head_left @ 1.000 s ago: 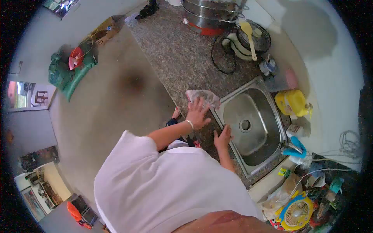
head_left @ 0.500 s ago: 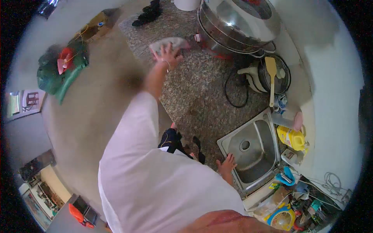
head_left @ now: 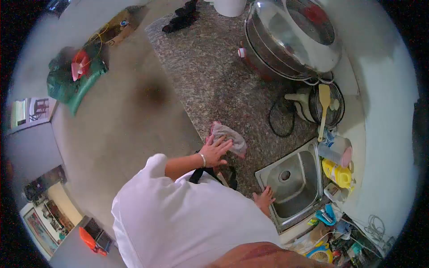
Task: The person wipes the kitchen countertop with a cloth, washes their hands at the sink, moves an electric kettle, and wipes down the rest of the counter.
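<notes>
My left hand (head_left: 216,152) lies with its fingers stretched out over a pale cloth with pinkish edges (head_left: 230,136), pressing it on the speckled stone counter (head_left: 210,85) near the front edge. A light bracelet circles that wrist. The cloth's far part spreads past the fingertips. Over by the steel sink (head_left: 264,173), my right hand (head_left: 265,198) rests on its near left rim with fingers spread, holding nothing. Part of the right arm is hidden by my white shirt.
A large steel steamer with a domed lid (head_left: 286,40) stands at the back. Beside it are a pan (head_left: 337,114) with a yellow spatula (head_left: 324,100) and a black cord (head_left: 270,123). A yellow bottle (head_left: 337,173) stands right of the sink. A black item (head_left: 181,20) lies far left.
My left hand has drawn the cloth from the far part of the counter back close to my body, the arm now bent. My right hand stays at the sink rim. The view has shifted slightly.
</notes>
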Demonstrator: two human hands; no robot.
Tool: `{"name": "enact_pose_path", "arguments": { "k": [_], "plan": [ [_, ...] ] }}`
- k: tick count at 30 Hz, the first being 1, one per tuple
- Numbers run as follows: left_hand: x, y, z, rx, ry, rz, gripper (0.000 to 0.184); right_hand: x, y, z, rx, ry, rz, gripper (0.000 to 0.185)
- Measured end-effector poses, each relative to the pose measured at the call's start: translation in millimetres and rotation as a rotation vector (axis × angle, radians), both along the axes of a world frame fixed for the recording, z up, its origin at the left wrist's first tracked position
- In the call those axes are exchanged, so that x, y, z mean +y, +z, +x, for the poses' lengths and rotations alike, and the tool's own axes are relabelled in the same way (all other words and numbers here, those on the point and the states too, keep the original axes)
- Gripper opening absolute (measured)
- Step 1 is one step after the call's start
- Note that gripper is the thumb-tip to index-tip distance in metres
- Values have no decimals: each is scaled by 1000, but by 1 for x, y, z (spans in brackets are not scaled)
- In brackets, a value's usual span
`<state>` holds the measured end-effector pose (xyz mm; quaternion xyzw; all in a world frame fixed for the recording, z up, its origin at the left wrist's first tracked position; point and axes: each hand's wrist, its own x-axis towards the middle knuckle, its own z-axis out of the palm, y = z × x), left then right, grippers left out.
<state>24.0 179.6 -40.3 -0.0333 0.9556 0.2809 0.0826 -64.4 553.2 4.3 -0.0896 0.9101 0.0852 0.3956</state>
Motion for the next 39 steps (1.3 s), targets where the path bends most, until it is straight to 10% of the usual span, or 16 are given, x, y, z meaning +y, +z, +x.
{"name": "enact_pose_path", "arguments": {
  "k": [13,21,26,31,39],
  "plan": [
    [-350,9,-111,-316,931,-423,61,6,-7,2,-17,0,21,96],
    [-137,0,-28,70,466,-370,68,-2,0,-1,-35,-28,15,96],
    [53,23,22,-276,15,-21,72,7,-3,2,38,16,-69,94],
    [55,27,-16,-185,-216,-114,60,14,-9,4,58,-8,-145,91],
    [-95,-2,-137,-219,453,-438,64,15,0,5,62,-4,-220,91]
  ]
}}
